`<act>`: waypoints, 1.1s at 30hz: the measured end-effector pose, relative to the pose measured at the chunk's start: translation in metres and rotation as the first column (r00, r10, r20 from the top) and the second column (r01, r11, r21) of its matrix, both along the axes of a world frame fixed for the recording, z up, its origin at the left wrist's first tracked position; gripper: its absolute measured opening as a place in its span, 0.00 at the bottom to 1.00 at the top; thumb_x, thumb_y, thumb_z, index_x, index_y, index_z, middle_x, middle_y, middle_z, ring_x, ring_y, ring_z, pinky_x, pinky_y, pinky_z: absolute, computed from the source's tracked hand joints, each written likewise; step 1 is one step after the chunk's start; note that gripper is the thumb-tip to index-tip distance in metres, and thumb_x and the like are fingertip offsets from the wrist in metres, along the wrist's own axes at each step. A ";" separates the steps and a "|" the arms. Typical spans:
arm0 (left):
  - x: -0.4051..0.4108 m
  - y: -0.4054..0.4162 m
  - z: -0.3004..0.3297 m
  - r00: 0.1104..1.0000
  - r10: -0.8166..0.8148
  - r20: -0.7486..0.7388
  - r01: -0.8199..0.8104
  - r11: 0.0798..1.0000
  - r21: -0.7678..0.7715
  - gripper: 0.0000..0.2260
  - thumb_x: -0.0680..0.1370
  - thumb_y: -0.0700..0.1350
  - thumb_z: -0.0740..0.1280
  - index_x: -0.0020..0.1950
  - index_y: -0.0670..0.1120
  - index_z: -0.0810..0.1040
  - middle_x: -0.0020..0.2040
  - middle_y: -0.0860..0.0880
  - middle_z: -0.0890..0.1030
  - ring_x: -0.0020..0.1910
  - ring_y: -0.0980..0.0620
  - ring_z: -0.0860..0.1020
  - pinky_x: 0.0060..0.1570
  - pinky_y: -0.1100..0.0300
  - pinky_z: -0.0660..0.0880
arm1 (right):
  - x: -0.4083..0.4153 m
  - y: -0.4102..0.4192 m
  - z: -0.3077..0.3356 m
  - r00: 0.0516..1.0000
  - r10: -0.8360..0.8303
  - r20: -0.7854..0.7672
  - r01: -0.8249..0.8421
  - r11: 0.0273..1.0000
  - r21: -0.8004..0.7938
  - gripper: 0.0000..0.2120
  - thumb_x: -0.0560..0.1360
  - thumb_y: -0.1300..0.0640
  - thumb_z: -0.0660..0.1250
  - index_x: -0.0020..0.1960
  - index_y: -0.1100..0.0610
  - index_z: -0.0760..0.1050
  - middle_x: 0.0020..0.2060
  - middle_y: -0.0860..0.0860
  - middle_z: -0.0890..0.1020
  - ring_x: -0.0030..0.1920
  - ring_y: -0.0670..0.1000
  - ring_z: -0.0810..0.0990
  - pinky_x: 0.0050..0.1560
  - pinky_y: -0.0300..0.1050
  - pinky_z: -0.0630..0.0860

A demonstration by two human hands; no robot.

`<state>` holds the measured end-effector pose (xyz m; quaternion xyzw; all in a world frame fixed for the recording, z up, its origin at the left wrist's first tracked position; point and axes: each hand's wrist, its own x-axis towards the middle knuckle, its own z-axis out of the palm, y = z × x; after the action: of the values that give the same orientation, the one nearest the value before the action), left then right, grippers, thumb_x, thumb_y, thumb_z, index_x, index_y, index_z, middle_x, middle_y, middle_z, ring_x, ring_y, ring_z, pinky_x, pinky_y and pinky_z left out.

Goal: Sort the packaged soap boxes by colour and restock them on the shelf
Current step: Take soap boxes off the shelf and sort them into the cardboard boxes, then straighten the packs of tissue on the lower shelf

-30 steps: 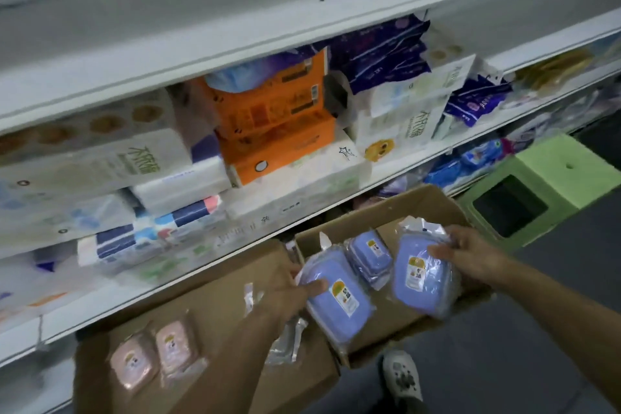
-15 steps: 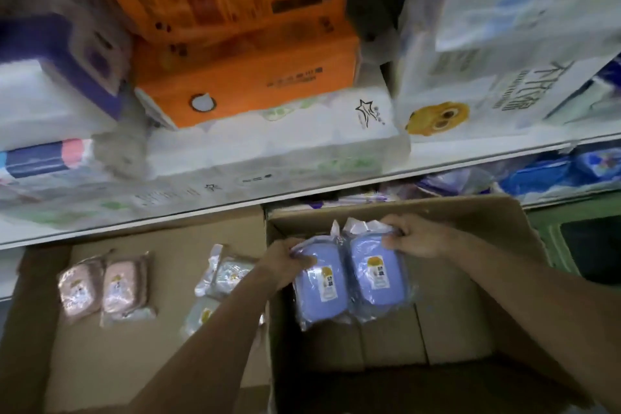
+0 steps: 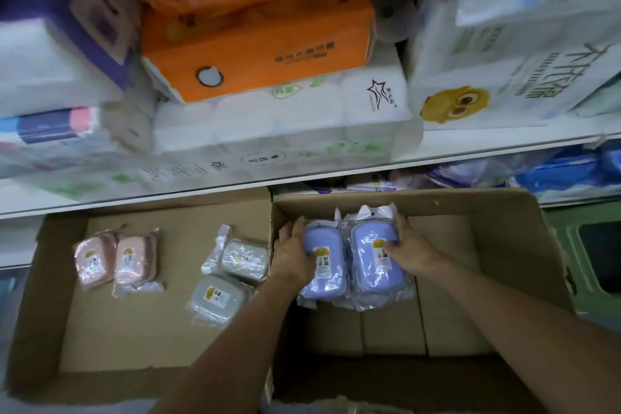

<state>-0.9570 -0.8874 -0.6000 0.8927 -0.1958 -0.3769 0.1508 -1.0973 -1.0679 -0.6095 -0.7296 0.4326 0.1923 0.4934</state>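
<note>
Two rounded, lilac plastic soap boxes, each sealed in a crinkly clear bag with a yellow-and-white label, lie side by side near the far wall of the right cardboard carton [image 3: 524,245]. The left hand [image 3: 294,257] grasps the left lilac soap box [image 3: 324,265], thumb across its top and fingers curled over its far left corner. The right hand [image 3: 408,247] grasps the right lilac soap box [image 3: 373,259], fingers over its far right edge and thumb on its label. Both forearms reach in from the near edge, palms down. In the left cardboard tray [image 3: 50,279], two pink soap boxes [image 3: 116,260] sit touching near the far left corner, and two grey soap boxes [image 3: 232,276] lie by its right edge. Above, a white shelf [image 3: 487,144] carries soft tissue packs [image 3: 285,124] and an orange carton [image 3: 265,50].
</note>
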 end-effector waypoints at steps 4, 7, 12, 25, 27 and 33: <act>-0.002 0.003 0.030 0.998 -0.031 0.060 0.032 0.999 -0.021 0.34 0.79 0.48 0.67 0.80 0.48 0.53 0.78 0.44 0.55 0.77 0.43 0.56 0.75 0.53 0.56 | -0.002 0.006 0.025 0.989 0.126 -0.083 -0.137 0.980 -0.144 0.32 0.80 0.51 0.61 0.78 0.55 0.51 0.72 0.58 0.69 0.65 0.60 0.73 0.63 0.47 0.71; -0.009 0.008 0.072 0.998 -0.009 0.063 0.014 0.996 -0.086 0.34 0.78 0.48 0.68 0.79 0.46 0.55 0.78 0.44 0.58 0.76 0.44 0.59 0.73 0.54 0.58 | 0.002 0.020 0.069 0.959 0.262 -0.108 -0.280 0.932 -0.228 0.24 0.79 0.54 0.60 0.73 0.59 0.63 0.69 0.58 0.71 0.67 0.59 0.71 0.65 0.49 0.69; -0.021 0.037 0.170 0.969 -0.003 0.249 0.039 0.990 -0.138 0.28 0.79 0.52 0.64 0.77 0.48 0.61 0.72 0.46 0.69 0.70 0.44 0.67 0.67 0.53 0.64 | 0.010 0.055 0.171 0.859 0.509 -0.058 -0.470 0.738 -0.484 0.23 0.80 0.51 0.59 0.73 0.52 0.62 0.71 0.50 0.66 0.70 0.55 0.67 0.68 0.50 0.64; 0.017 0.203 0.411 0.686 0.224 0.692 0.098 0.914 -0.393 0.26 0.77 0.65 0.61 0.73 0.58 0.65 0.64 0.58 0.77 0.60 0.56 0.77 0.52 0.53 0.77 | 0.070 0.188 0.421 0.674 0.680 0.289 -0.016 0.404 -0.915 0.24 0.75 0.42 0.59 0.68 0.51 0.70 0.56 0.49 0.79 0.52 0.55 0.79 0.47 0.50 0.75; 0.032 0.240 0.435 0.656 0.265 0.707 0.091 0.902 -0.422 0.27 0.77 0.66 0.60 0.73 0.59 0.65 0.63 0.60 0.77 0.60 0.58 0.76 0.51 0.56 0.76 | 0.084 0.220 0.443 0.641 0.690 0.335 0.043 0.404 -0.914 0.24 0.75 0.42 0.59 0.67 0.51 0.70 0.59 0.49 0.77 0.55 0.55 0.77 0.51 0.50 0.74; 0.082 0.368 0.485 0.630 0.200 0.751 0.139 0.922 -0.362 0.25 0.78 0.62 0.62 0.74 0.59 0.63 0.66 0.62 0.74 0.60 0.60 0.75 0.49 0.59 0.74 | 0.128 0.325 0.489 0.626 0.680 0.383 0.113 0.406 -0.907 0.19 0.74 0.46 0.61 0.61 0.52 0.75 0.58 0.50 0.78 0.55 0.55 0.78 0.49 0.50 0.74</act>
<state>-0.8748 -0.5191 -0.1153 0.9220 -0.2964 0.0929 0.2312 -0.9694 -0.7431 -0.1209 -0.9513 0.0890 -0.2672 0.1256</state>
